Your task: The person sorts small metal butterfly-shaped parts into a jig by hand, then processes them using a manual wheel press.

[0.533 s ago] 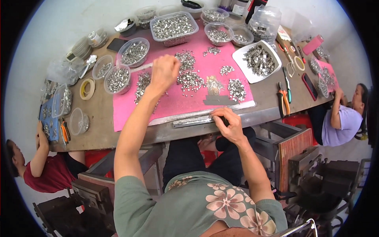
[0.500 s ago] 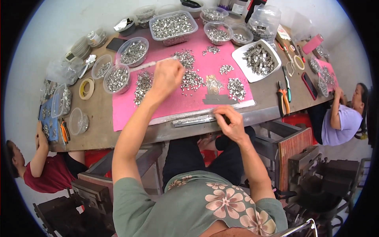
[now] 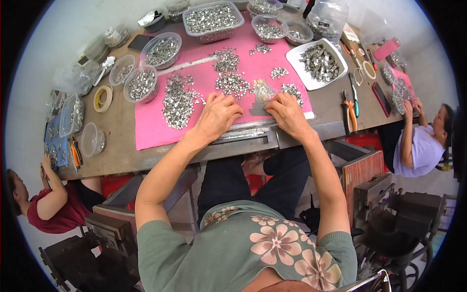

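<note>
Near the middle of the frame, the left hand [image 3: 217, 116] rests low over the pink mat [image 3: 148, 127], its fingers bent and drawn close together; whether anything is pinched under them I cannot tell; the right hand [image 3: 290, 115], just right of centre, has its fingers bunched narrow at the right end of a grey strip [image 3: 258, 111], and their tips are hidden, so a grip cannot be confirmed.

The grey strip lies on the mat between the hands, just below a bundle of thin pins [image 3: 263, 91]; a pile of small metal pieces [image 3: 232, 85] sits above the left hand, and a smaller pile [image 3: 293, 92] is just beyond the right; a long metal bar [image 3: 243, 134] lies below both hands, along the table's near edge.

The likeliest trouble is a knuckle brushing the loose pieces and mixing the piles, since they lie unwalled and so near; a tug on the grey strip could disturb the pins; a forearm catching the bar might push it over the edge.
</note>
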A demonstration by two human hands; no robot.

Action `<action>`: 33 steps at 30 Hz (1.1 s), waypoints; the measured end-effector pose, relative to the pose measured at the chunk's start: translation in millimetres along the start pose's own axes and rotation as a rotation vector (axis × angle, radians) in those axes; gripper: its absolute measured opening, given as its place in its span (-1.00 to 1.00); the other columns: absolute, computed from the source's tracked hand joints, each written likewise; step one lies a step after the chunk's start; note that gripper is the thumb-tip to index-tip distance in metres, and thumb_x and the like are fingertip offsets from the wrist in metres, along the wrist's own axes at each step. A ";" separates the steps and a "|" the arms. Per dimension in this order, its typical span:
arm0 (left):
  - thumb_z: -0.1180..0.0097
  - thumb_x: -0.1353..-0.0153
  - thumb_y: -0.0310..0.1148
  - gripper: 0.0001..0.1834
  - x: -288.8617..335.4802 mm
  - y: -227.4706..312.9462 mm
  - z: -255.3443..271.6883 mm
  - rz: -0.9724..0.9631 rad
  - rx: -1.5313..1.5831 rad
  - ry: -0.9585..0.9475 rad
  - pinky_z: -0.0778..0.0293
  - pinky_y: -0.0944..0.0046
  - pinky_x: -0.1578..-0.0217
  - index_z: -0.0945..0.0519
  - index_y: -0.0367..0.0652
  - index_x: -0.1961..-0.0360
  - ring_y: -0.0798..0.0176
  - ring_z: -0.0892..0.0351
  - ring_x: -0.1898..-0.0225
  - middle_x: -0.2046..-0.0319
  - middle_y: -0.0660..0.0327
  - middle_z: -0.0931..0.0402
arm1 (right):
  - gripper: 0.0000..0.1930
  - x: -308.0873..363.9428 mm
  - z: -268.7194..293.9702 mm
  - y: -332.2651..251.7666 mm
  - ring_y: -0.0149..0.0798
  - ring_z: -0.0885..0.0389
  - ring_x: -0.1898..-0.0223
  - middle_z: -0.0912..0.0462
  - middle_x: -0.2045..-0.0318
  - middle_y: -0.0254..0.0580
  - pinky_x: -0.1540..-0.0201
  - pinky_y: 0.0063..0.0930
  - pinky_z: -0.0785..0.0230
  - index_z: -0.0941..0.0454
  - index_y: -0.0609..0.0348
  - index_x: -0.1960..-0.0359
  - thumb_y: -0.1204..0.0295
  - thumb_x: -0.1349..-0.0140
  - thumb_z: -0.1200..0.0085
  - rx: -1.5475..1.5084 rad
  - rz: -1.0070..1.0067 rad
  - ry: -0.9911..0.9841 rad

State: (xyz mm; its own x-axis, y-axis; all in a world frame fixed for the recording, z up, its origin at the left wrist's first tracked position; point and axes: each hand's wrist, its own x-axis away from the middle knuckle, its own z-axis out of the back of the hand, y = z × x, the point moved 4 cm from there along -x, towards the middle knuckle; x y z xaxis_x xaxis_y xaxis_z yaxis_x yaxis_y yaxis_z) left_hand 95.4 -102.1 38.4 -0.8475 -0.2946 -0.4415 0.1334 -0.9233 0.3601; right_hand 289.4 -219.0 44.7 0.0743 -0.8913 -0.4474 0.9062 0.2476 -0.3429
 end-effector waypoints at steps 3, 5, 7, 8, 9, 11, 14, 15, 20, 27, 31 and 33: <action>-0.29 -0.19 -0.41 -0.94 0.2 3.3 1.8 -0.024 -0.028 0.005 -0.29 0.09 -0.03 -0.72 -0.06 0.30 0.16 -0.52 0.20 0.35 0.27 -0.56 | -0.93 1.6 -2.8 -8.6 -0.08 -0.52 0.21 -0.54 0.33 -0.17 0.10 -0.22 -0.30 -0.57 0.20 0.30 0.58 -0.21 -0.21 0.011 -0.023 0.059; -0.28 -0.20 -0.42 -0.94 1.6 5.7 0.2 0.002 -0.037 -0.004 -0.30 0.09 -0.02 -0.70 -0.08 0.30 0.15 -0.51 0.20 0.35 0.25 -0.55 | -0.92 6.2 0.4 -24.2 -0.08 -0.53 0.23 -0.54 0.33 -0.15 0.11 -0.23 -0.32 -0.55 0.23 0.29 0.59 -0.23 -0.20 -0.077 -0.050 0.108; -0.27 -0.20 -0.43 -0.95 4.0 7.3 -0.7 0.027 -0.047 -0.010 -0.31 0.10 -0.01 -0.68 -0.10 0.30 0.13 -0.51 0.20 0.36 0.24 -0.55 | -0.92 16.1 -0.3 -40.6 -0.03 -0.52 0.27 -0.53 0.35 -0.12 0.16 -0.20 -0.32 -0.50 0.23 0.32 0.62 -0.24 -0.15 -0.285 -0.113 0.184; -0.26 -0.22 -0.44 -0.94 6.1 7.5 -1.1 0.063 0.017 -0.003 -0.33 0.11 0.03 -0.66 -0.12 0.29 0.10 -0.51 0.22 0.36 0.21 -0.55 | -0.92 22.0 -1.7 -48.9 -0.01 -0.53 0.24 -0.55 0.32 -0.11 0.14 -0.21 -0.35 -0.49 0.24 0.30 0.62 -0.25 -0.15 -0.339 -0.139 0.147; -0.25 -0.23 -0.46 -0.94 8.4 7.9 -1.5 0.099 0.080 0.005 -0.35 0.12 0.06 -0.64 -0.15 0.28 0.08 -0.52 0.23 0.37 0.19 -0.55 | -0.92 25.4 -3.5 -55.5 0.00 -0.53 0.23 -0.56 0.30 -0.10 0.12 -0.21 -0.37 -0.49 0.25 0.29 0.63 -0.25 -0.15 -0.360 -0.137 0.157; -0.23 -0.24 -0.48 -0.94 10.0 16.2 2.3 0.142 0.143 0.054 -0.37 0.11 0.11 -0.62 -0.18 0.27 0.06 -0.53 0.25 0.38 0.17 -0.54 | -0.91 29.4 -6.4 -60.9 0.00 -0.54 0.21 -0.57 0.28 -0.09 0.10 -0.21 -0.38 -0.49 0.26 0.28 0.63 -0.24 -0.16 -0.382 -0.141 0.169; -0.20 -0.26 -0.52 -0.94 14.8 29.7 5.0 0.211 0.233 0.146 -0.41 0.11 0.19 -0.59 -0.22 0.25 0.02 -0.54 0.27 0.39 0.13 -0.53 | -0.89 32.2 -9.2 -61.3 0.01 -0.54 0.20 -0.57 0.26 -0.08 0.08 -0.21 -0.41 -0.49 0.27 0.26 0.65 -0.23 -0.17 -0.393 -0.173 0.196; -0.19 -0.27 -0.54 -0.94 16.8 33.0 5.3 0.235 0.263 0.185 -0.43 0.10 0.22 -0.58 -0.24 0.25 0.00 -0.55 0.28 0.40 0.11 -0.53 | -0.90 32.1 -9.4 -62.7 0.00 -0.55 0.20 -0.58 0.27 -0.07 0.09 -0.22 -0.41 -0.49 0.28 0.27 0.66 -0.24 -0.15 -0.351 -0.151 0.195; -0.17 -0.28 -0.58 -0.94 23.2 42.6 6.5 0.233 0.284 0.274 -0.47 0.12 0.26 -0.58 -0.27 0.23 0.03 -0.55 0.31 0.37 0.09 -0.52 | -0.89 33.2 -12.6 -63.5 0.01 -0.56 0.21 -0.59 0.27 -0.06 0.11 -0.21 -0.42 -0.49 0.28 0.27 0.67 -0.22 -0.16 -0.291 -0.115 0.215; -0.16 -0.30 -0.59 -0.94 26.3 46.3 6.6 0.280 0.343 0.274 -0.48 0.17 0.30 -0.58 -0.30 0.22 0.11 -0.56 0.33 0.34 0.09 -0.52 | -0.85 33.7 -12.8 -70.7 -0.04 -0.55 0.18 -0.58 0.25 -0.14 0.06 -0.21 -0.38 -0.52 0.23 0.26 0.62 -0.16 -0.22 -0.099 -0.026 0.200; -0.15 -0.31 -0.59 -0.95 25.4 51.3 5.3 0.276 0.404 0.255 -0.47 0.17 0.30 -0.57 -0.30 0.21 0.09 -0.56 0.34 0.35 0.08 -0.52 | -0.84 34.4 -5.7 -75.4 -0.07 -0.62 0.19 -0.67 0.24 -0.15 0.05 -0.27 -0.39 -0.61 0.24 0.22 0.64 -0.16 -0.25 -0.050 0.020 0.244; -0.15 -0.29 -0.59 -0.93 25.0 55.0 2.7 0.270 0.427 0.221 -0.47 0.15 0.27 -0.56 -0.30 0.21 0.06 -0.55 0.31 0.35 0.08 -0.53 | -0.85 38.8 -6.3 -68.0 -0.08 -0.64 0.19 -0.70 0.23 -0.15 0.03 -0.29 -0.40 -0.64 0.24 0.22 0.64 -0.18 -0.24 -0.157 -0.048 0.263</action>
State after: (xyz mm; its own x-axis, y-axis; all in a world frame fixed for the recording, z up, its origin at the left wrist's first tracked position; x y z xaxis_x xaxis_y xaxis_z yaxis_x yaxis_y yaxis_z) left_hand 80.2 -159.5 49.4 -0.6778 -0.5941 -0.4332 0.0718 -0.6398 0.7652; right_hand 228.1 -268.0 45.5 -0.0961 -0.7792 -0.6193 0.8289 0.2819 -0.4833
